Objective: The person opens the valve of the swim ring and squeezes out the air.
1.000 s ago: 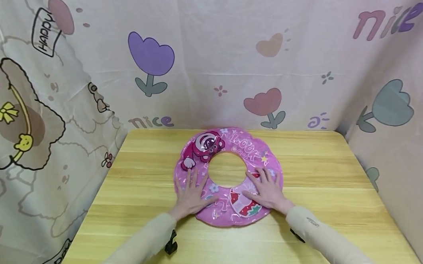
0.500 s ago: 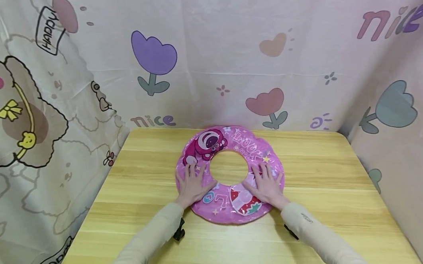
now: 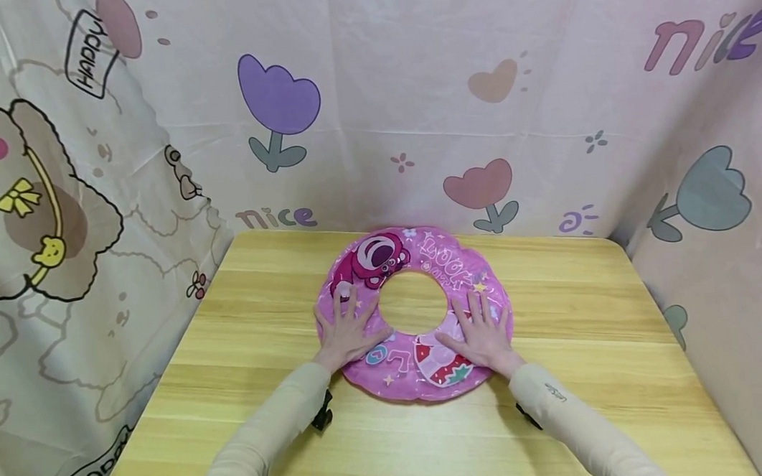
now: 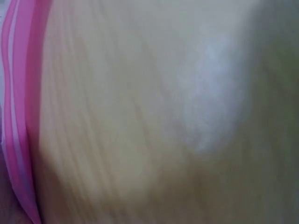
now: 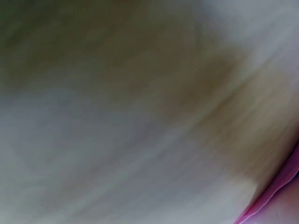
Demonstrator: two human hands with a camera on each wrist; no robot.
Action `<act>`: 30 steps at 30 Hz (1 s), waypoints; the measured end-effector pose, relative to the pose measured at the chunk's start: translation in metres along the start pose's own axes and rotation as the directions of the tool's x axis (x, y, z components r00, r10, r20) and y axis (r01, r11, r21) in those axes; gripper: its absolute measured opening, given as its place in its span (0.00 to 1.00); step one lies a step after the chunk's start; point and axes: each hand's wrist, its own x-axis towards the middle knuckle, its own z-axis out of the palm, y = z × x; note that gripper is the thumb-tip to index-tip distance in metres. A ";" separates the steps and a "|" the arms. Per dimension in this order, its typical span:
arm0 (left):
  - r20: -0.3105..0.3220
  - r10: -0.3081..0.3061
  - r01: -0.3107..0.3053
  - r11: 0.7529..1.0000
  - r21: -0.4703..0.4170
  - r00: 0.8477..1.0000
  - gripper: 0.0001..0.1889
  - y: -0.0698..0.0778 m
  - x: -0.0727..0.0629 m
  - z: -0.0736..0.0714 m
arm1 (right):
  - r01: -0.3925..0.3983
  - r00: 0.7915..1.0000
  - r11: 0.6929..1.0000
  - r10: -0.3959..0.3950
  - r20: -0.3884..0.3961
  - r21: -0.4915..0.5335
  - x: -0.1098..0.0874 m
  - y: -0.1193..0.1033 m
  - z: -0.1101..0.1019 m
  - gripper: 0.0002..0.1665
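A pink inflatable swim ring (image 3: 395, 388) lies flat on the wooden table, printed with a bear, white lettering and a strawberry patch. On its left side rests my left hand (image 3: 346, 335), fingers spread and straight. My right hand (image 3: 484, 337) presses on the ring's right side, its fingers also extended. The left wrist view catches the pink edge of the swim ring (image 4: 24, 93) at its left border. Only a sliver of the swim ring (image 5: 275, 186) shows in the lower right corner of the right wrist view.
The light wooden table (image 3: 242, 310) extends around the ring on all sides. Behind it hangs a printed curtain (image 3: 375, 123) with tulips and hearts, and more curtain borders the left and right sides. A black strap piece (image 3: 323, 413) sits at the left wrist.
Both hands slid slightly forward on the ring over the first half second, and the view shifted a little. Since then they have stayed nearly still, the left fingers spreading slightly wider.
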 end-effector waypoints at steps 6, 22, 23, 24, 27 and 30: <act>0.008 -0.001 0.001 1.000 0.009 1.000 0.48 0.000 -0.001 -0.001 | 0.005 1.000 1.000 -0.005 0.001 -0.001 0.001 0.001 0.001 0.59; 0.026 0.059 -0.061 0.996 0.068 0.998 0.47 -0.012 0.009 0.000 | 0.021 1.000 0.998 -0.022 -0.018 -0.066 -0.008 0.000 -0.001 0.57; 0.030 0.067 -0.069 0.995 0.074 0.997 0.47 -0.012 0.009 -0.002 | 0.026 0.999 0.997 -0.028 -0.021 -0.066 -0.009 0.001 -0.001 0.57; 0.036 0.074 -0.076 0.994 0.080 0.997 0.46 -0.013 0.009 -0.004 | 0.033 0.999 0.998 -0.035 -0.020 -0.061 -0.010 0.001 -0.001 0.56; 0.047 0.092 -0.095 0.993 0.074 0.995 0.45 -0.014 0.010 -0.008 | 0.054 0.998 0.998 -0.054 -0.013 -0.046 -0.012 0.003 -0.002 0.55; 0.061 0.103 -0.106 0.993 0.052 0.993 0.44 -0.013 0.011 -0.010 | 0.071 0.997 0.997 -0.072 -0.012 -0.037 -0.013 0.005 -0.003 0.54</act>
